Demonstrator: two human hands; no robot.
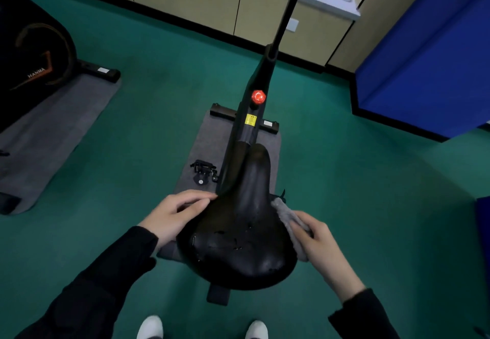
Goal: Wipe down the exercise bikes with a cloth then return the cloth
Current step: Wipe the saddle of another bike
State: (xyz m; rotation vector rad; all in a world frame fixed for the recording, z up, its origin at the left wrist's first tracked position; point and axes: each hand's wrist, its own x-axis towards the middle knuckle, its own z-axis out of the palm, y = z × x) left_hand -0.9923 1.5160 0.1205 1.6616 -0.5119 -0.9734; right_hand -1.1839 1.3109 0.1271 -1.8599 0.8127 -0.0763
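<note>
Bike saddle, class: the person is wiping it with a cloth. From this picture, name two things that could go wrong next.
1. The saddle shows wet droplets on top; if the grey cloth, held at its right edge by the right hand, skips them, the seat may stay damp.
2. The left hand only rests fingertips on the saddle's left edge, so a firm wipe might twist the seat.

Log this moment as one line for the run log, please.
step: wiping saddle | right hand: holds cloth on saddle's right edge | left hand: steadies left edge | cloth return: not yet done
</note>
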